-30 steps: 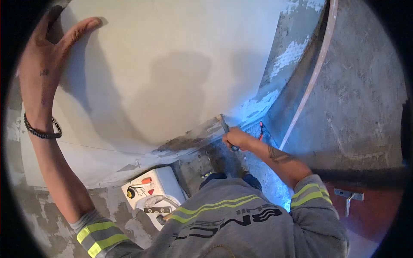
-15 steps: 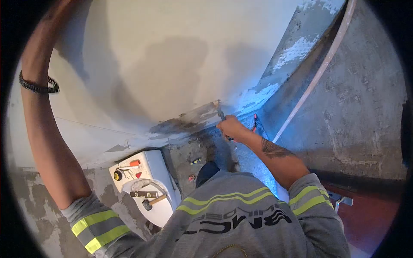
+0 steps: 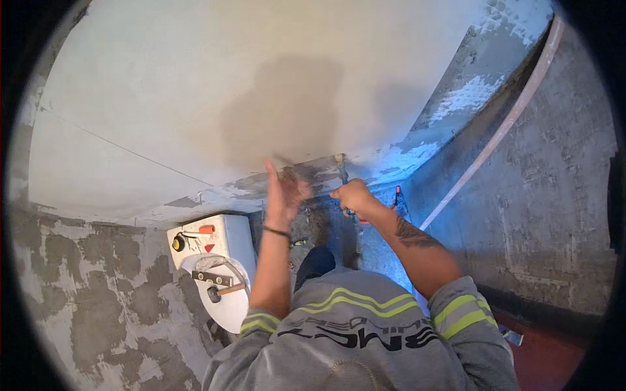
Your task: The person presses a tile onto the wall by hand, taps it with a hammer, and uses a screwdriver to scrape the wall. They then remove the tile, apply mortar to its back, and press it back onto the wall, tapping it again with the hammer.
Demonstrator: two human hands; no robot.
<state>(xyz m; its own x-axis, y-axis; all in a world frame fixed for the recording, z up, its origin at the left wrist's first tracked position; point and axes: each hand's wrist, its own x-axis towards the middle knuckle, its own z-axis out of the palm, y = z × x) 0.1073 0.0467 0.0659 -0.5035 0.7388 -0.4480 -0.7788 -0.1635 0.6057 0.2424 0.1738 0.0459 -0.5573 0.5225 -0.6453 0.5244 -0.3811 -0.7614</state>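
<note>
My right hand (image 3: 355, 197) is wrapped around the dark handle of a slim hand tool (image 3: 343, 172). The tool's pale tip meets the bottom band of the white wall panel (image 3: 195, 85), where a strip looks rough and dark; the kind of tool I cannot tell. My left hand (image 3: 285, 192), slightly smeared by motion, is raised in front of the same strip, left of the tool. Its thumb stands apart from the fingers, with nothing seen in it.
A white toilet (image 3: 244, 244) stands at lower left, bearing a tape measure (image 3: 178, 244), a small spirit level (image 3: 212, 278) and a mallet (image 3: 225, 291). A long pale strip (image 3: 502, 127) leans along the grey right wall (image 3: 541, 176). A red-handled tool (image 3: 397, 194) is in the corner.
My left arm has come down from high on the left to beside the wall's bottom strip. My right hand keeps its grip on the tool; the view has shifted slightly.
</note>
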